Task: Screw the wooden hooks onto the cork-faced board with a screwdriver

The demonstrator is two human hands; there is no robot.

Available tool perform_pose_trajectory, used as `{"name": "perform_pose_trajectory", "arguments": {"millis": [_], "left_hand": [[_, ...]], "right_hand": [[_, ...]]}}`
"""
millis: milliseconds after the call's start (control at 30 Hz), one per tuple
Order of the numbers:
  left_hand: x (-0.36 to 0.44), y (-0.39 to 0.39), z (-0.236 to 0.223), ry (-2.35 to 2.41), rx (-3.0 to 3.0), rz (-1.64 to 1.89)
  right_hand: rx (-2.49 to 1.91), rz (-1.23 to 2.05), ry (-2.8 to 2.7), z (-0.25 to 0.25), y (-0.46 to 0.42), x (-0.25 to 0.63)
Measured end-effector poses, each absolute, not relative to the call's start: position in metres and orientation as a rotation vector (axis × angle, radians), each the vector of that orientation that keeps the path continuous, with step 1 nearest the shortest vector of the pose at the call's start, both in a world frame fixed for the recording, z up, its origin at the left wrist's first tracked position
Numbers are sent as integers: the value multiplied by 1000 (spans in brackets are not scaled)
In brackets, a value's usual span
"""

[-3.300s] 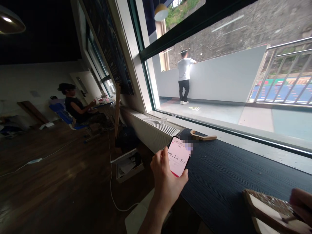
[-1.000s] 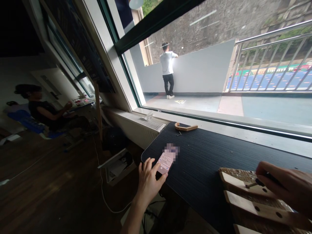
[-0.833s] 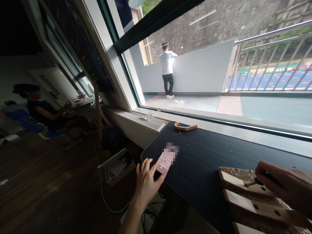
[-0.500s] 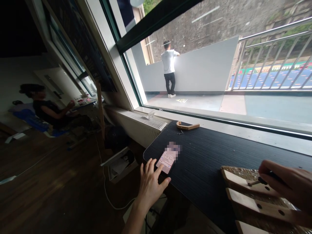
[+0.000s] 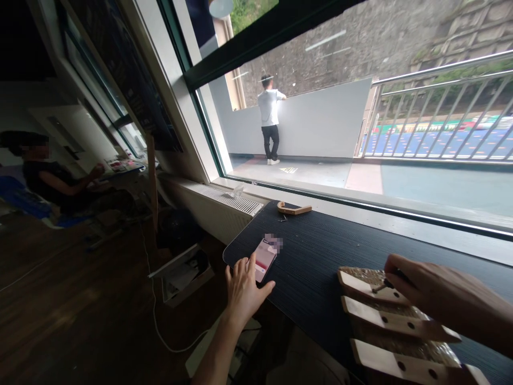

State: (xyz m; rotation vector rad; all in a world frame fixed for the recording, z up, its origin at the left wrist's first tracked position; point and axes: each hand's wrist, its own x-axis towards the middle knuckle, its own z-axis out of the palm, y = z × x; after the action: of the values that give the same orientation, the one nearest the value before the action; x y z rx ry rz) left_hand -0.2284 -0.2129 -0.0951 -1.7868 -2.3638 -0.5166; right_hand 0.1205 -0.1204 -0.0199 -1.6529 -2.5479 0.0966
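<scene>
With fingers spread, my left hand [image 5: 243, 291] lies over the lower edge of a lit phone [image 5: 264, 260], a fingertip at its screen. The phone lies flat near the black table's left edge. My right hand [image 5: 417, 283] is closed around a small dark tool with a thin metal shaft [image 5: 380, 289], whose kind I cannot make out. Its tip is at the uppermost of several pale wooden slats [image 5: 363, 285]. Dark round holes show in the slats, which lie across a rough brown textured piece [image 5: 360, 274]. My palm hides most of the tool.
A curved wooden hook piece [image 5: 294, 209] and small metal screws [image 5: 284, 218] lie at the black table's [image 5: 316, 251] far side. Beyond are a radiator [image 5: 224, 195] and a window. A person [image 5: 60, 182] sits at left; another [image 5: 269, 117] stands outside. An open box [image 5: 186, 272] is below.
The view has swung right, so everything sits further left. The phone's screen now shows different content, with a red band. My right hand keeps its grip on the tool at the top slat.
</scene>
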Motion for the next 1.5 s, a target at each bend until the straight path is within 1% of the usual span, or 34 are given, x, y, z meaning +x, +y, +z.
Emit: {"name": "perform_pose_trajectory", "arguments": {"millis": [67,267,367,467,533,633,733,867,1033,1300,1500], "left_hand": [[-226,-206,-101,-2408,-1736,-480],[-234,-198,-102,-2475,-1675,-391],[-237,-197,-94,-2519,-1707,-343],[-218,-188,-76,-2468,-1779,-463],[-190,-177,-58,-2353,-1950,-660],[-137,-154,-33,-2144,-2481,-968],[-95,-128,-24,-2001,-2818,-944],[-73,-105,-38,-1948,-3158,-813],[-69,-101,-59,-1946,-3315,-822],[-54,-95,-68,-1845,-3328,-977],[-49,-99,-66,-1880,-3276,-940]], "right_hand": [[-1680,192,-2642,-6,-115,113],[-1681,146,-2711,14,-130,103],[-1658,128,-2727,19,-135,103],[-1619,129,-2774,26,-134,103],[-1567,150,-2827,30,-130,103],[-1508,173,-2893,35,-120,103],[-1498,164,-2933,36,-112,101],[-1479,112,-2960,31,-109,98],[-1468,67,-2959,27,-108,95],[-1505,14,-2968,35,-115,90],[-1594,-51,-2863,35,-114,101]]}}
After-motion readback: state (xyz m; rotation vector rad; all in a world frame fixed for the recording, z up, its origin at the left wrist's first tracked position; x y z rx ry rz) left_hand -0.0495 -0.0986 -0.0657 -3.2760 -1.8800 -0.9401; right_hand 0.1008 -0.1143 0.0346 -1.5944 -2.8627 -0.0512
